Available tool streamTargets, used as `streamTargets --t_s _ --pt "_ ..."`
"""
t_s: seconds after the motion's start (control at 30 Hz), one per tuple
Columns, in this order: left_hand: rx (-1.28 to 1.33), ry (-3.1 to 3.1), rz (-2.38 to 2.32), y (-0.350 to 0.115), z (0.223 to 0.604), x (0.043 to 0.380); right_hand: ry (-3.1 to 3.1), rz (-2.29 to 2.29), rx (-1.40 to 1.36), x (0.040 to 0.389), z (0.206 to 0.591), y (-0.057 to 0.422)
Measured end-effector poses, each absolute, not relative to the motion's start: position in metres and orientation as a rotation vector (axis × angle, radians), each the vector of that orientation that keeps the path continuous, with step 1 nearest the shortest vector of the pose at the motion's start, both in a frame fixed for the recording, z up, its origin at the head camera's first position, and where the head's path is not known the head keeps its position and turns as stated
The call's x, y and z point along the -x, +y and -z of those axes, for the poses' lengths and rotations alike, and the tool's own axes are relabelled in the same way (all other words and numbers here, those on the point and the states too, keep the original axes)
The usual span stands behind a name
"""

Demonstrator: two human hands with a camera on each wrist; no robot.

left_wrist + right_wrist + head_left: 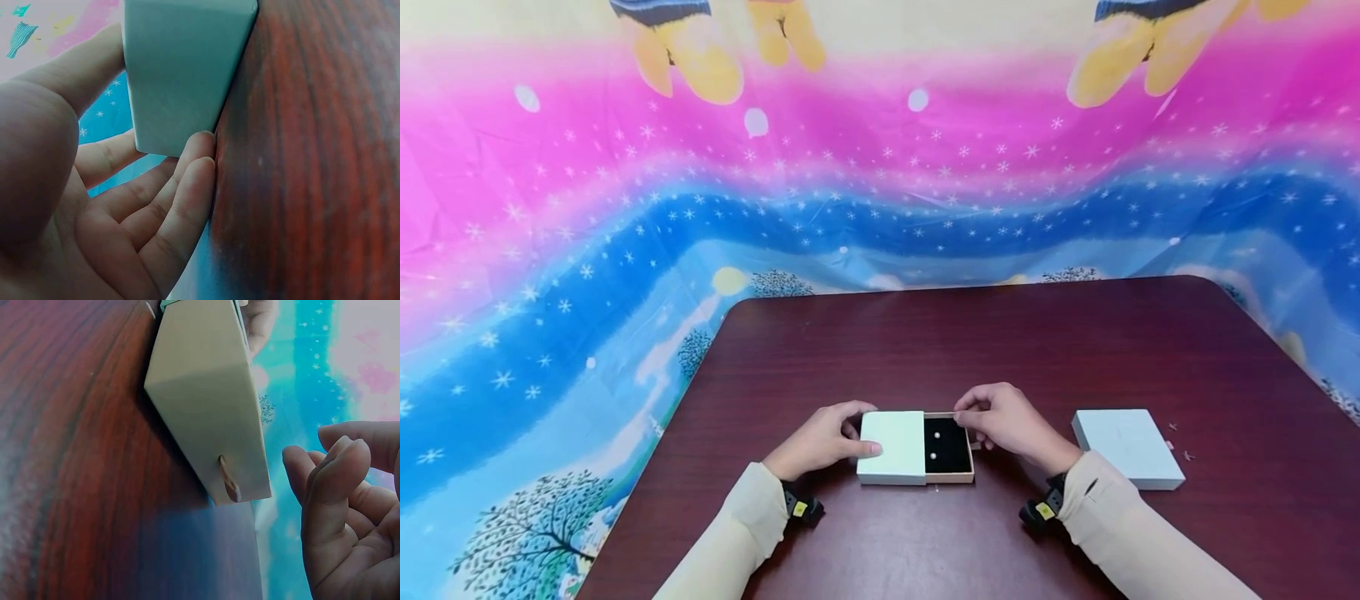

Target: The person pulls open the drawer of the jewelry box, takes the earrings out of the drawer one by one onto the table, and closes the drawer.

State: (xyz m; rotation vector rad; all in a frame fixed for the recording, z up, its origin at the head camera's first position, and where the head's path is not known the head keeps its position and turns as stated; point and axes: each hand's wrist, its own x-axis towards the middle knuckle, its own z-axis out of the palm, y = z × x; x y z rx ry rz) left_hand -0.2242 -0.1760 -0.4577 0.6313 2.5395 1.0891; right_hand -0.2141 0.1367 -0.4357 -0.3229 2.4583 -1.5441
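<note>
A small white sliding box (891,446) lies on the table, its drawer (950,478) pulled partly out to the right. Inside the drawer, black padding (951,446) carries two pearl-like studs (937,435). My left hand (823,437) grips the white outer sleeve (184,75), thumb on top and fingers at the far side and end. Over the drawer's far right corner is my right hand (1003,421), with thumb and index fingertips close together and the other fingers curled. I cannot tell whether it pinches something tiny. A ribbon loop (229,478) sticks out of the drawer's end face.
To the right lies a second white box (1127,450), closed, with two small silvery pieces (1187,456) beside it. A tiny bit (936,489) lies in front of the drawer. Behind the dark red wooden table (940,342) hangs a printed cloth (880,167).
</note>
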Motion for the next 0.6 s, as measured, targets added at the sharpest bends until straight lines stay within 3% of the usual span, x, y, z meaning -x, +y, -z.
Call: streamTargets --t_s 0.6 --pt "-0.626 2.556 -1.078 -0.1759 0.4596 0.2243 2.458 1.5 0.319 0.2187 0.4292 0.1283"
